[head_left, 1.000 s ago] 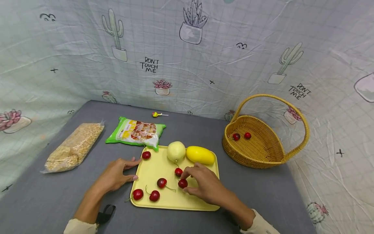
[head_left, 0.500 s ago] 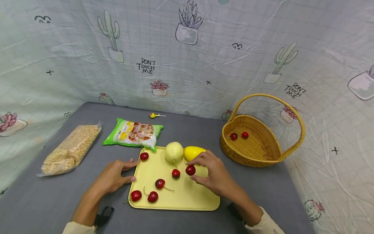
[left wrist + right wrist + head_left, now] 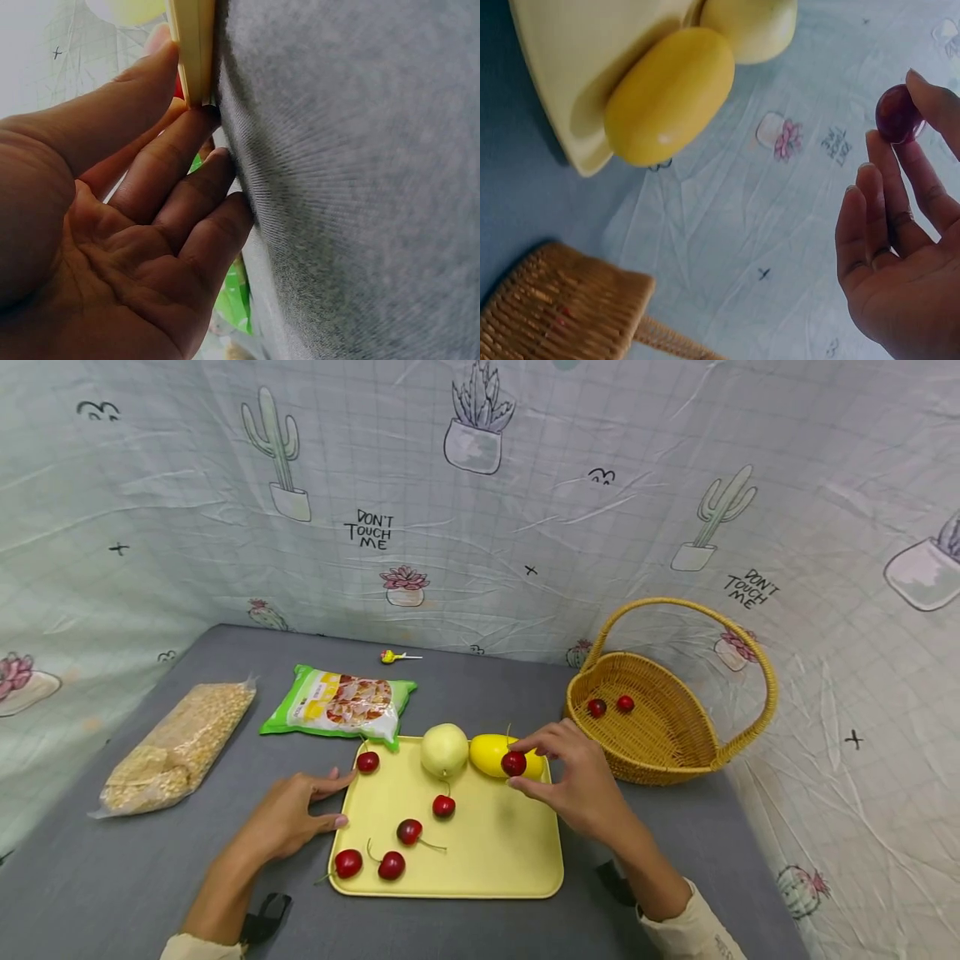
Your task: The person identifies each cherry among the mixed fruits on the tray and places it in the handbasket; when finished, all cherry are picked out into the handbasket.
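My right hand (image 3: 585, 785) pinches a dark red cherry (image 3: 513, 763) between thumb and fingertips, raised above the tray; its stem points up. In the right wrist view the cherry (image 3: 898, 114) shows at the fingertips. At the left edge of the pale yellow tray (image 3: 495, 852), the thumb and index fingertip of my left hand (image 3: 285, 817) touch the rim, spread apart along it. Several cherries with stems lie on the tray, one (image 3: 443, 806) near the middle. A pale green round fruit (image 3: 444, 750) and a yellow oval fruit (image 3: 489, 753) sit along its far side.
A wicker basket (image 3: 637, 767) with a tall handle stands right of the tray, holding two cherries (image 3: 625, 703). Behind the tray are a green-and-white food packet (image 3: 348, 703) and a lollipop (image 3: 388, 657). A clear bag of corn kernels (image 3: 180, 743) lies at left.
My right hand has lifted the cherry off the tray and carried it rightward and away from me, in front of the yellow fruit. My left hand stays at the tray's edge.
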Action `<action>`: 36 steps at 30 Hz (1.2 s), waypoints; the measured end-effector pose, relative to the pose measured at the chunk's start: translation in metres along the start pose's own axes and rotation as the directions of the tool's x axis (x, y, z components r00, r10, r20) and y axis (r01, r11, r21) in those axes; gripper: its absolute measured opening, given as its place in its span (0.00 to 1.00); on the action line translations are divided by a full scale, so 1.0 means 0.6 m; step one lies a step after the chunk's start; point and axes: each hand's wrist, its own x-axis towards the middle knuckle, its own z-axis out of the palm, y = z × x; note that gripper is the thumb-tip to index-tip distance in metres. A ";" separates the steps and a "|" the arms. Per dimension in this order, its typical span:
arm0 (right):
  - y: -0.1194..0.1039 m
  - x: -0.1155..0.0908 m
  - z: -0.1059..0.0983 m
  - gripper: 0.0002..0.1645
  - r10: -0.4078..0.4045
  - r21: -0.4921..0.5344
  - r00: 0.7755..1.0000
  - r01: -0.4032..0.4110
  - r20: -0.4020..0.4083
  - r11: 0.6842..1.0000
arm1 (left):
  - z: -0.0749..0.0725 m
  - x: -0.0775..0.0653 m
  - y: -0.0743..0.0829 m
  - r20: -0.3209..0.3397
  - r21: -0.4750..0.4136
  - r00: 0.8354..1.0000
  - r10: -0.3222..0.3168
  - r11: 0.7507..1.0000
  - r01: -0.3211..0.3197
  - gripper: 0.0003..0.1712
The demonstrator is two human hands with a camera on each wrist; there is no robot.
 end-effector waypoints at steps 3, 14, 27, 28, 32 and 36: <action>0.008 0.002 -0.010 0.23 0.030 -0.015 0.999 -0.030 -0.023 0.999 | 0.001 0.000 0.001 -0.005 -0.003 1.000 0.003 1.000 -0.003 0.40; 0.068 0.009 -0.039 0.24 0.132 -0.006 0.984 -0.134 -0.116 0.991 | -0.001 -0.001 0.000 -0.013 0.000 1.000 -0.006 1.000 0.006 0.40; 0.150 0.021 -0.057 0.22 0.189 0.030 0.958 -0.187 -0.214 0.982 | -0.001 -0.001 0.002 -0.017 0.010 1.000 -0.007 1.000 0.007 0.39; 0.158 0.021 -0.058 0.21 0.190 0.036 0.957 -0.187 -0.219 0.982 | -0.001 -0.001 0.002 -0.016 0.012 1.000 -0.008 1.000 0.008 0.39; 0.185 0.025 -0.060 0.21 0.198 0.041 0.950 -0.194 -0.241 0.980 | 0.000 -0.001 0.000 -0.014 0.009 1.000 -0.007 1.000 0.007 0.40; 0.210 0.027 -0.064 0.21 0.206 0.039 0.945 -0.203 -0.252 0.978 | 0.002 0.000 -0.001 -0.012 0.008 1.000 -0.010 1.000 0.010 0.40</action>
